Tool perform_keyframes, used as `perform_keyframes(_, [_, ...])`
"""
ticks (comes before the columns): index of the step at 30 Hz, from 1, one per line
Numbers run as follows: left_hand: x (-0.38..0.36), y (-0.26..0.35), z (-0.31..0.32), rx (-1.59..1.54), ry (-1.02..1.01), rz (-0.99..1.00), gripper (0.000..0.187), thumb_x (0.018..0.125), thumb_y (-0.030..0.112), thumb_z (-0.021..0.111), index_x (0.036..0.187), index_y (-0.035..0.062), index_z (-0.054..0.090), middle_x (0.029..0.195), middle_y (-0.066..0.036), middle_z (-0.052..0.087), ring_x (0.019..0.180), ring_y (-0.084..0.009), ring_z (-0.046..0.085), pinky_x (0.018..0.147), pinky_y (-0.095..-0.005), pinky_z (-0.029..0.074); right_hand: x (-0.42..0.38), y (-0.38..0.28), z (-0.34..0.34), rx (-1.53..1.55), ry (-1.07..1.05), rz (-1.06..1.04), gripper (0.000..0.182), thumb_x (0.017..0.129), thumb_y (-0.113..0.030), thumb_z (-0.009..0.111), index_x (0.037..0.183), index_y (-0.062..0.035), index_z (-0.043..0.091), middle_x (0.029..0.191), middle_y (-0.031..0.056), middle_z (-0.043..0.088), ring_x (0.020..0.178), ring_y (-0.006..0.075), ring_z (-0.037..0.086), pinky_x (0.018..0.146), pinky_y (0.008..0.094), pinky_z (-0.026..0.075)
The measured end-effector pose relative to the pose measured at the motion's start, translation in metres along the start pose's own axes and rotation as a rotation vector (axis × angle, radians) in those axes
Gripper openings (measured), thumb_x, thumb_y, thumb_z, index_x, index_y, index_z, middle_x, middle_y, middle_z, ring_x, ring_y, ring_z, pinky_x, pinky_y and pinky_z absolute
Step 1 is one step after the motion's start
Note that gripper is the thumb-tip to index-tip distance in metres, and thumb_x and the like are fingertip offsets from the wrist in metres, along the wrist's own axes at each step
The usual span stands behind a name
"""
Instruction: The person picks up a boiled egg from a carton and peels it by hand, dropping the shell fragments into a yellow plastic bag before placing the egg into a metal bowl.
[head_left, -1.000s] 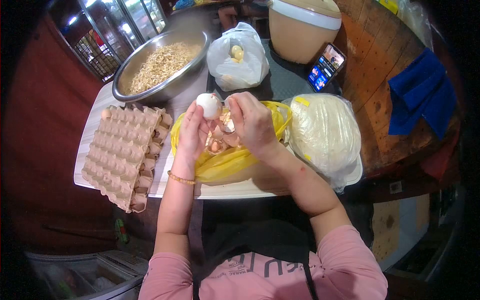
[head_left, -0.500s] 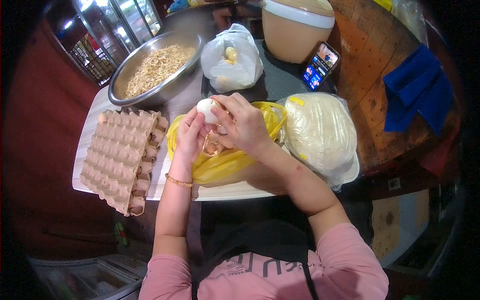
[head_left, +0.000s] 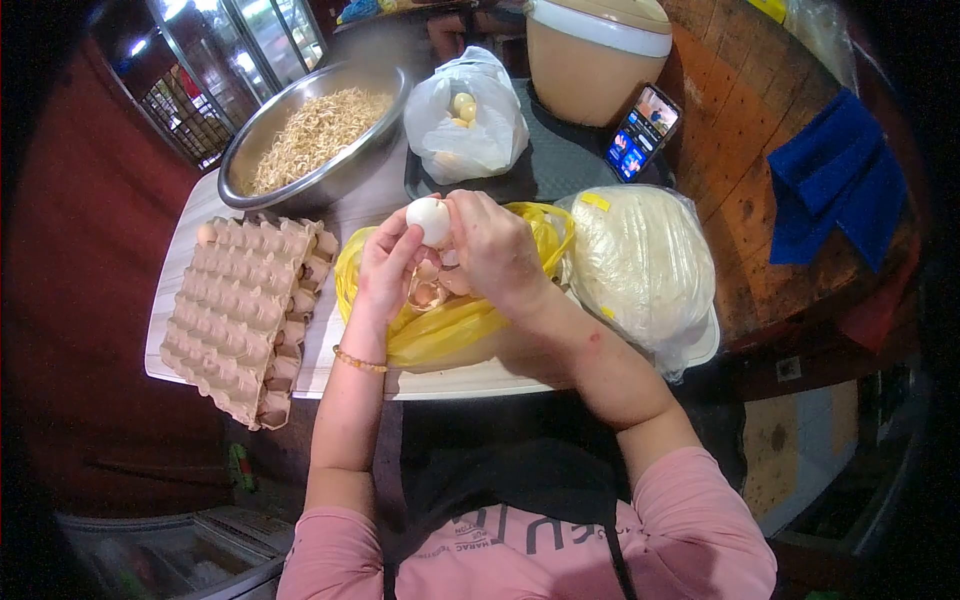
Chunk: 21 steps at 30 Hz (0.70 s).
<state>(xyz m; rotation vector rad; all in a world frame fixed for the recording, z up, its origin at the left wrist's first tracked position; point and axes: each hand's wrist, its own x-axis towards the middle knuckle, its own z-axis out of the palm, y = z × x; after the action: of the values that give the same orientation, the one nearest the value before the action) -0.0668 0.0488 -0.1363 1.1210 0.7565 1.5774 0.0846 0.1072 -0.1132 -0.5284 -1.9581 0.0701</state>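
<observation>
My left hand (head_left: 385, 262) is closed around a white peeled-looking egg (head_left: 429, 220), thumb pressed to its near side. Curled against the egg's right side, my right hand (head_left: 497, 250) has its fingertips largely hidden behind its own knuckles; whether a bit of shell is pinched there I cannot make out. Both hands are above a yellow plastic bag (head_left: 440, 340), which lies open. Broken brown eggshells (head_left: 428, 295) fill the part of the bag that shows beneath the hands.
Stacked egg trays (head_left: 230, 310) stand left, with one egg (head_left: 206, 233) in a corner. Behind are a steel bowl (head_left: 235, 180) of bean sprouts and a white bag (head_left: 450, 150) with peeled eggs. A stuffed clear bag (head_left: 645, 265), propped phone (head_left: 642, 130) and lidded bucket (head_left: 590, 75) are right.
The egg and both hands have shifted slightly right. My right fingers have moved off the egg's front and curled in at its right side.
</observation>
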Motion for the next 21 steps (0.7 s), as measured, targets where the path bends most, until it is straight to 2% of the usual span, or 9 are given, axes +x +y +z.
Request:
perform_keyframes(2, [0.0002, 0.0014, 0.0033, 0.007, 0.025, -0.006, 0.043, 0.094, 0.016, 0.056, 0.131, -0.0029, 0.047, 0.112, -0.008, 0.061, 0.084, -0.0112, 0.06, 0.068, -0.0231, 0.05, 0.002, -0.0024, -0.0028, 0.055, 0.036, 0.039, 0.006, 0.084, -0.004, 0.058, 0.088, -0.001, 0.054, 0.078, 0.0168, 0.059, 0.07, 0.035, 0.061, 0.061, 0.0408, 0.05])
perform_keyframes(3, [0.0008, 0.0022, 0.0046, 0.023, 0.053, 0.009, 0.042, 0.094, 0.016, 0.057, 0.13, -0.0025, 0.046, 0.112, -0.009, 0.061, 0.084, -0.0127, 0.062, 0.067, -0.0231, 0.05, 0.0009, -0.0007, -0.0021, 0.057, 0.035, 0.038, 0.006, 0.084, -0.004, 0.058, 0.088, -0.001, 0.054, 0.078, 0.0168, 0.059, 0.07, 0.035, 0.061, 0.061, 0.0408, 0.05])
perform_keyframes(5, [0.0007, 0.0038, 0.0034, 0.04, 0.084, 0.026, 0.042, 0.093, 0.016, 0.057, 0.13, -0.0021, 0.046, 0.112, -0.009, 0.061, 0.084, -0.0142, 0.064, 0.066, -0.0231, 0.05, -0.0006, 0.0032, -0.0012, 0.062, -0.004, 0.033, 0.03, 0.071, -0.018, 0.07, 0.089, -0.0036, 0.05, 0.077, 0.0139, 0.056, 0.069, 0.0331, 0.061, 0.061, 0.0411, 0.051])
perform_keyframes(6, [0.0003, 0.0049, 0.0017, 0.038, 0.065, 0.003, 0.041, 0.093, 0.016, 0.058, 0.128, -0.0018, 0.046, 0.112, -0.01, 0.061, 0.084, -0.0166, 0.065, 0.065, -0.0235, 0.051, -0.0014, 0.0042, -0.0014, 0.064, -0.005, 0.031, 0.03, 0.071, -0.018, 0.07, 0.089, -0.0036, 0.05, 0.077, 0.0139, 0.056, 0.069, 0.0331, 0.061, 0.061, 0.0411, 0.051])
perform_keyframes(9, [0.0008, 0.0066, 0.0001, 0.018, 0.051, -0.04, 0.04, 0.092, 0.015, 0.058, 0.126, -0.0015, 0.046, 0.113, -0.011, 0.061, 0.084, -0.021, 0.067, 0.064, -0.0248, 0.052, 0.0014, 0.0016, -0.0037, 0.063, 0.01, 0.03, 0.025, 0.074, -0.015, 0.068, 0.087, -0.0037, 0.049, 0.077, 0.0144, 0.056, 0.07, 0.0334, 0.061, 0.061, 0.0409, 0.051])
perform_keyframes(11, [0.0014, 0.0057, 0.0001, -0.002, 0.054, -0.062, 0.039, 0.092, 0.014, 0.057, 0.126, -0.0015, 0.045, 0.113, -0.012, 0.061, 0.084, -0.0231, 0.068, 0.065, -0.0257, 0.053, 0.0013, 0.0011, -0.0026, 0.076, 0.037, 0.078, 0.003, 0.086, -0.003, 0.057, 0.087, -0.0018, 0.054, 0.078, 0.016, 0.059, 0.069, 0.0343, 0.061, 0.06, 0.0405, 0.05])
perform_keyframes(13, [0.0017, 0.0038, -0.0007, -0.097, 0.064, -0.071, 0.039, 0.091, 0.013, 0.058, 0.125, -0.0018, 0.046, 0.113, -0.012, 0.06, 0.085, -0.024, 0.067, 0.068, -0.0272, 0.054, 0.0008, 0.002, -0.0026, 0.06, 0.024, 0.063, 0.003, 0.086, -0.003, 0.057, 0.087, -0.0016, 0.054, 0.078, 0.0161, 0.059, 0.069, 0.0343, 0.061, 0.06, 0.0405, 0.05])
perform_keyframes(17, [0.0006, 0.0025, 0.0002, -0.104, 0.051, -0.044, 0.037, 0.091, 0.014, 0.058, 0.124, -0.001, 0.047, 0.112, -0.011, 0.06, 0.084, -0.0226, 0.067, 0.071, -0.0285, 0.055, 0.0021, 0.0014, -0.004, 0.028, -0.015, -0.01, 0.004, 0.085, -0.003, 0.057, 0.088, -0.0012, 0.054, 0.077, 0.016, 0.058, 0.068, 0.0338, 0.061, 0.06, 0.0404, 0.05])
perform_keyframes(21, [0.0012, 0.0004, 0.0023, 0.065, 0.121, 0.014, 0.033, 0.092, 0.016, 0.057, 0.12, 0.0011, 0.051, 0.105, -0.008, 0.063, 0.078, -0.0161, 0.064, 0.065, -0.0248, 0.052, 0.0025, -0.0022, -0.0039, 0.059, -0.012, -0.021, 0.005, 0.085, -0.003, 0.058, 0.088, -0.001, 0.055, 0.077, 0.0159, 0.058, 0.069, 0.033, 0.061, 0.06, 0.0402, 0.05])
